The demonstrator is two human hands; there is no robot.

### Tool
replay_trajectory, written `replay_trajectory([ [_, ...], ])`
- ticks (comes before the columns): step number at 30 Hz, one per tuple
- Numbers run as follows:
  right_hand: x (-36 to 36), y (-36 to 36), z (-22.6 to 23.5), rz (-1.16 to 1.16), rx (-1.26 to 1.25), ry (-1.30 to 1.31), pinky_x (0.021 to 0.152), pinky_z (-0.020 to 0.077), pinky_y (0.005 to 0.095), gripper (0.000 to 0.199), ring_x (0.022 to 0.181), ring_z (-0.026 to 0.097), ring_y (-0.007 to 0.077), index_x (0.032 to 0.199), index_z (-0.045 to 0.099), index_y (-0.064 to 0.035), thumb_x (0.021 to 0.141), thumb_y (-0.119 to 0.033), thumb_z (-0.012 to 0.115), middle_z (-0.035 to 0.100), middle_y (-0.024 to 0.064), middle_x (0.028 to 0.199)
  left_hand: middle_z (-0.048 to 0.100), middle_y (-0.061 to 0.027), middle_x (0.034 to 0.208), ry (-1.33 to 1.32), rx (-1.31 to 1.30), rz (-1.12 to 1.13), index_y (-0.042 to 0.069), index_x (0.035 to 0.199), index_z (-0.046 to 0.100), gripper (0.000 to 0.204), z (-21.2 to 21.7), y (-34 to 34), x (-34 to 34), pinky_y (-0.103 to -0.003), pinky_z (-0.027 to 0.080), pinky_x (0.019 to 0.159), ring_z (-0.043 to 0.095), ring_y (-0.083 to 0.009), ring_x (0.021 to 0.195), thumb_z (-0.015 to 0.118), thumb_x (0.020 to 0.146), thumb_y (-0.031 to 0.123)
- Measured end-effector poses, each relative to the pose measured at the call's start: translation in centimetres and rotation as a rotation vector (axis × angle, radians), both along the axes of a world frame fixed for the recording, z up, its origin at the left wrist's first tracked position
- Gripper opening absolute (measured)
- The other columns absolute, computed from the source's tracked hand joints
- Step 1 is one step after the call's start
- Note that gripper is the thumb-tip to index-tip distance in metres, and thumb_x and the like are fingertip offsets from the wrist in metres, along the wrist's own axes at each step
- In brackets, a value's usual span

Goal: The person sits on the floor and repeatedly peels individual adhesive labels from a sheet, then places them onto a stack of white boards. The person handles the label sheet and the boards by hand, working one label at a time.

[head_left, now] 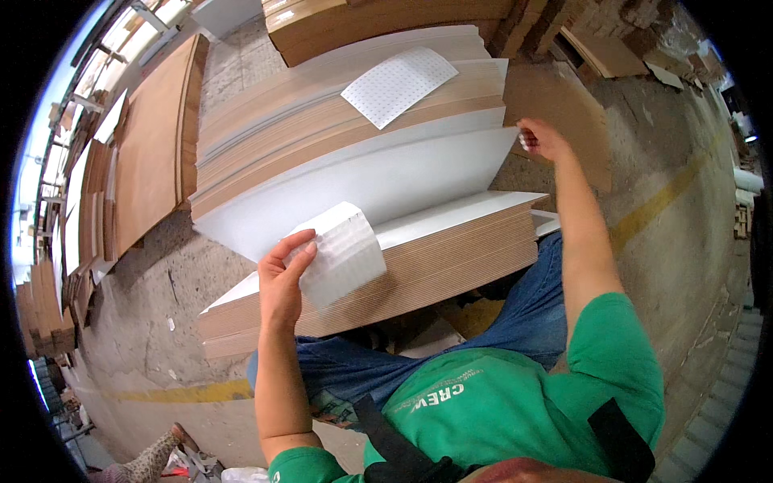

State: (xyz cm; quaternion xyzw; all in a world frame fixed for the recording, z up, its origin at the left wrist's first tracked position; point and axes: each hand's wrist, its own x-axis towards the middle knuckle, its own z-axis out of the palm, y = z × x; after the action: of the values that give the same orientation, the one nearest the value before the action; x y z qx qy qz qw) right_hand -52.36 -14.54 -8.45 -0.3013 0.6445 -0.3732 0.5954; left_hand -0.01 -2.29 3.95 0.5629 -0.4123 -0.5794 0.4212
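Observation:
My left hand (283, 270) pinches a curled white sheet (345, 256) between thumb and fingers; the sheet looks like sticker paper. It hangs over a near stack of panels (419, 278) with white tops and brown edges, laid across in front of my legs. Behind it, a white panel (386, 173) leans tilted against a row of similar panels (274, 133). At that panel's upper right corner is my right hand (543, 140), its fingers curled closed on the corner. A white sheet with a grid of small marks (400, 84) lies on top of the row.
Large brown cardboard sheets (157, 129) stand at the left. A long cardboard box (386, 28) lies behind the row. Flat cardboard (560, 113) rests on the concrete floor at the right, near a yellow floor line (668, 197). Another person's leg (153, 455) shows at lower left.

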Motion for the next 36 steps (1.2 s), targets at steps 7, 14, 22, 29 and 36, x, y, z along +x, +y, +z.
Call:
replay_trajectory([
  [7,1.1,-0.5,1.2,-0.007,-0.236,0.455,0.053,0.0448,0.0253,0.020,0.062,0.055,0.0131,0.088,0.057,-0.0048,0.072,-0.014,0.065,0.059,0.0038,0.073,0.063,-0.0073,0.088,0.108,-0.010,0.083,0.001,0.095,0.064,0.022,0.6,0.0,0.6,-0.026,0.045,0.075,0.056,-0.0139,0.081,0.065,0.075,0.010],
  [14,8.4,-4.0,-6.2,-0.245,-0.481,0.768,0.064,0.0477,0.0325,0.028,0.070,0.059,0.0185,0.091,0.055,-0.0030,0.069,-0.015,0.068,0.062,0.0081,0.078,0.062,-0.0083,0.086,0.110,0.077,0.080,-0.001,0.097,0.062,0.022,0.3,-0.2,0.5,-0.022,0.048,0.068,0.058,-0.0118,0.076,0.063,0.077,0.007],
  [22,2.9,-3.2,-7.3,-0.368,-0.300,0.738,0.056,0.0457,0.0268,0.029,0.063,0.053,0.0114,0.086,0.056,-0.0022,0.075,-0.026,0.068,0.058,0.0030,0.072,0.063,-0.0060,0.088,0.099,0.033,0.026,0.001,0.094,0.064,0.020,-0.2,-0.3,0.3,-0.025,0.044,0.077,0.056,-0.0130,0.082,0.065,0.076,0.010],
  [29,4.0,-3.8,-4.5,-0.353,-0.293,0.348,0.049,0.0417,0.0208,0.024,0.057,0.049,0.0073,0.083,0.061,-0.0045,0.077,-0.028,0.067,0.055,0.0004,0.068,0.063,-0.0056,0.089,0.068,0.011,0.035,0.001,0.095,0.064,0.021,-0.2,-0.2,0.1,-0.024,0.043,0.076,0.055,-0.0121,0.083,0.065,0.076,0.011],
  [36,4.5,-4.1,-3.0,-0.428,-0.133,0.315,0.041,0.0375,0.0227,0.015,0.048,0.046,0.0084,0.072,0.058,-0.0063,0.073,-0.019,0.066,0.052,0.0000,0.059,0.062,-0.0054,0.090,0.082,0.006,0.026,0.001,0.095,0.064,0.022,0.1,0.0,0.2,-0.023,0.043,0.077,0.055,-0.0116,0.084,0.065,0.076,0.011],
])
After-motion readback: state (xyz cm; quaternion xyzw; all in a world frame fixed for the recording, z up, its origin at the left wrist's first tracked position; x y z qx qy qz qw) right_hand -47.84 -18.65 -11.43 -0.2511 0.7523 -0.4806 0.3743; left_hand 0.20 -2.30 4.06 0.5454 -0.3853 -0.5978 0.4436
